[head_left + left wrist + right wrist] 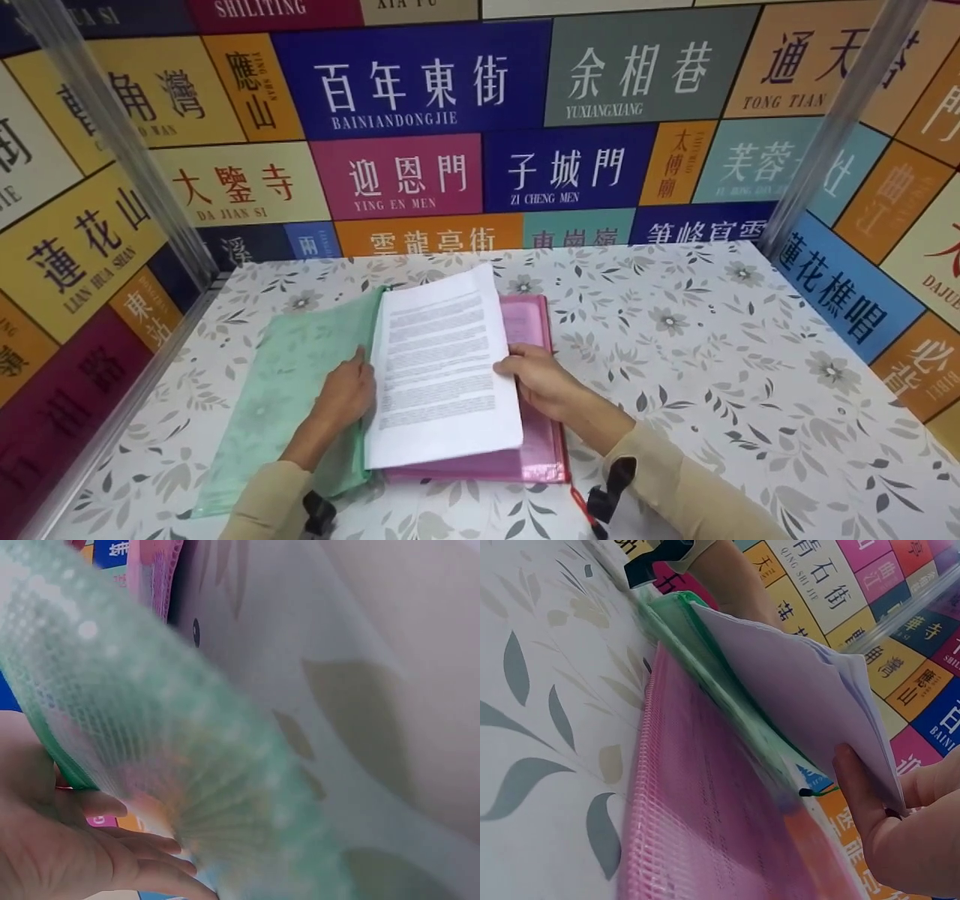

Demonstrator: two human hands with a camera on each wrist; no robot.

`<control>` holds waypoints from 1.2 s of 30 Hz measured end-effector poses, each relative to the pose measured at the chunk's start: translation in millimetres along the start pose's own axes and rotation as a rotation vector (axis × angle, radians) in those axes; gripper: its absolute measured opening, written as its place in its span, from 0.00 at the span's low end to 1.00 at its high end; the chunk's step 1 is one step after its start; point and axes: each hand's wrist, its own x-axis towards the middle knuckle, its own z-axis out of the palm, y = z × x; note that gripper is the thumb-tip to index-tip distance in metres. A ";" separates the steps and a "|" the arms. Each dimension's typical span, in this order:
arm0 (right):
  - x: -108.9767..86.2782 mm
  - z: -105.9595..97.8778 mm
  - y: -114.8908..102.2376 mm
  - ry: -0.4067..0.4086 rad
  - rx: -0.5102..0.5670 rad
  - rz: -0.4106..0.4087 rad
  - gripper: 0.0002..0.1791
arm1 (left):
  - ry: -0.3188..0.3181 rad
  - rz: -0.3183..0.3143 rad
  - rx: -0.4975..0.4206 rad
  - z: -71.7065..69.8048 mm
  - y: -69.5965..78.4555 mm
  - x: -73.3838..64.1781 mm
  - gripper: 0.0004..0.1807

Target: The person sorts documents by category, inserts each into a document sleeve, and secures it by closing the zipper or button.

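Note:
A translucent green mesh zip pouch (292, 375) lies tilted on the left, its zip edge raised. My left hand (349, 390) grips that edge, thumb along it, as the mesh pouch fills much of the left wrist view. A sheaf of printed paper (442, 360) stands with its left side at the pouch's opening. My right hand (544, 379) pinches the sheaf's free right edge between thumb and fingers; the sheets (802, 682) bow slightly in the right wrist view. Beneath the sheaf lies a pink mesh zip pouch (534, 322), partly covered by it.
The table (675, 390) has a white cover with grey leaves and flowers. A red zip pull cord (581, 502) trails off the pink pouch's near right corner. Clear upright posts (847, 120) stand at the back corners, before a wall of coloured signs (412, 82).

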 end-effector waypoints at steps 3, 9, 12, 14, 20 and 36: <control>2.4 2.8 -1.8 -0.013 0.001 0.003 0.25 | -0.006 0.004 -0.004 0.2 -0.6 1.0 0.31; 3.1 11.4 -7.6 -0.064 -0.019 0.011 0.25 | -0.013 0.022 -0.003 -0.4 -1.7 2.2 0.32; 2.5 13.9 -10.3 -0.077 -0.021 0.020 0.26 | -0.015 0.008 -0.005 -0.5 -1.9 1.8 0.32; 2.6 14.5 -11.9 -0.073 -0.025 0.033 0.26 | -0.018 -0.003 -0.009 -0.6 -1.4 1.0 0.32; 7.3 17.1 -13.9 -0.076 -0.045 0.068 0.25 | -0.012 0.027 -0.007 1.0 -0.1 -0.9 0.31; 15.6 8.5 -27.7 -0.092 -0.028 0.210 0.22 | -0.018 -0.001 -0.003 -2.5 -4.7 1.3 0.31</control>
